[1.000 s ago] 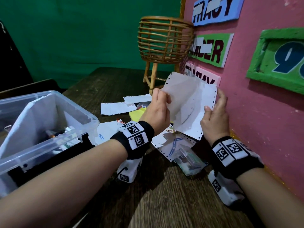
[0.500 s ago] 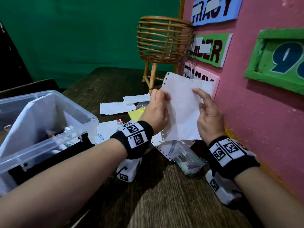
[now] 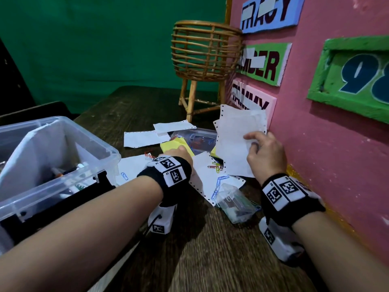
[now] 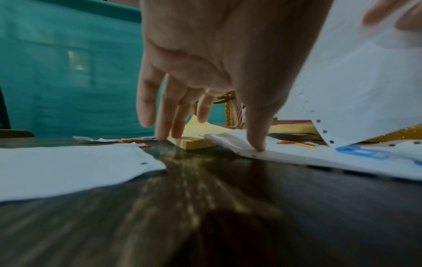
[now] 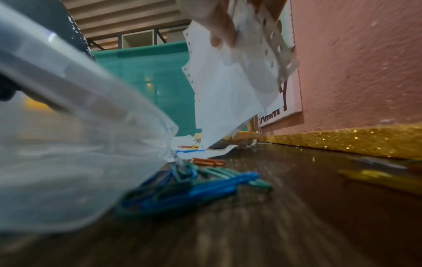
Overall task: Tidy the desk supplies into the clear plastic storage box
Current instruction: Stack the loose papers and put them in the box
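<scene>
My right hand point(image 3: 255, 142) pinches a few white perforated sheets point(image 3: 235, 140) and holds them upright beside the pink wall; they show from below in the right wrist view point(image 5: 228, 90). My left hand point(image 3: 179, 153) reaches down to a yellow sticky-note pad point(image 3: 174, 144). Its fingers point(image 4: 163, 126) are spread, with their tips on the table at the pad's point(image 4: 196, 142) left edge. The thumb point(image 4: 255, 133) presses on a flat white sheet point(image 4: 297, 153). The clear plastic storage box point(image 3: 88, 134) stands at the left with markers point(image 3: 69, 173) and paper inside.
A small clear case point(image 3: 233, 203) lies near my right wrist, with coloured paper clips point(image 5: 194, 187) beside it. More white sheets point(image 3: 143, 138) and clips are scattered on the dark wooden table. A rattan basket stand point(image 3: 204, 53) is at the back and the pink wall point(image 3: 326, 165) on the right.
My left hand let go of the sheets and dropped to the table at the yellow pad. My right hand now holds the sheets alone, a little lower.
</scene>
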{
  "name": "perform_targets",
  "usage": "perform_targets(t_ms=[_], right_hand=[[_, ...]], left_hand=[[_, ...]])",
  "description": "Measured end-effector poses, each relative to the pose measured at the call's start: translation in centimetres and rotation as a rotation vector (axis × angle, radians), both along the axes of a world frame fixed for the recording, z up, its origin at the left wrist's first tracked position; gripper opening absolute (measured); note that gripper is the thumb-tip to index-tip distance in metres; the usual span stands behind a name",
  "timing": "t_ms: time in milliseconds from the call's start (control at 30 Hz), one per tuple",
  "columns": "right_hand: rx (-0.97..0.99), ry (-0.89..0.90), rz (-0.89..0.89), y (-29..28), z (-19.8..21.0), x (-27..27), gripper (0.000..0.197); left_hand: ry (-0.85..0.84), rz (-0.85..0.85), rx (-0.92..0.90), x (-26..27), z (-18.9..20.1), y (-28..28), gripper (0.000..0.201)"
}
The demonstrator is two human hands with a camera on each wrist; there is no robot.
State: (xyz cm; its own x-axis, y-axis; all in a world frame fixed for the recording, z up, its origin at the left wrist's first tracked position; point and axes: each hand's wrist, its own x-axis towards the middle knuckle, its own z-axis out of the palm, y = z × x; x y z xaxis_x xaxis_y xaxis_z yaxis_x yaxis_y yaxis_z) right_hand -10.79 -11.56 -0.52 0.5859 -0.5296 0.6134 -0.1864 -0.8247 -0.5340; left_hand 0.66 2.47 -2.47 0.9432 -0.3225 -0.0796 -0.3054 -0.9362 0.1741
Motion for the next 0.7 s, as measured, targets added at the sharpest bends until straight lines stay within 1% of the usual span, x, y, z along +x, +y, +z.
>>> perform_targets(t_ms=[67, 133, 200, 300, 467, 533, 700], right_hand=[[0.000, 0.060, -0.037, 0.0, 0.1, -0.1, 0.036], [0.021, 0.103, -0.061, 0.0, 0.1, -0.1, 0.037], [0.041, 0.132, -0.088, 0.0, 0.2, -0.1, 0.037], [0.056, 0.160, -0.110, 0.1, 0.2, -0.2, 0.036], [0.097, 0.165, -0.099, 0.2, 0.3, -0.1, 0.029], [0.109, 0.166, -0.089, 0.2, 0.2, -0.1, 0.027], [0.117, 0.167, -0.101, 0.2, 0.3, -0.2, 0.026]], left_hand=[[0.092, -0.003, 0.030, 0.1, -0.3, -0.3, 0.070], [0.092, -0.006, 0.042, 0.0, -0.3, -0.3, 0.078], [0.085, -0.028, 0.031, -0.1, -0.1, -0.3, 0.080], [0.119, -0.124, -0.010, -0.6, 0.1, -0.4, 0.077], [0.102, -0.266, -0.071, -1.2, 0.6, -0.8, 0.074], [0.099, -0.262, -0.073, -1.4, 0.7, -0.8, 0.077], [0.112, -0.134, -0.008, -1.3, 0.8, -0.3, 0.093]])
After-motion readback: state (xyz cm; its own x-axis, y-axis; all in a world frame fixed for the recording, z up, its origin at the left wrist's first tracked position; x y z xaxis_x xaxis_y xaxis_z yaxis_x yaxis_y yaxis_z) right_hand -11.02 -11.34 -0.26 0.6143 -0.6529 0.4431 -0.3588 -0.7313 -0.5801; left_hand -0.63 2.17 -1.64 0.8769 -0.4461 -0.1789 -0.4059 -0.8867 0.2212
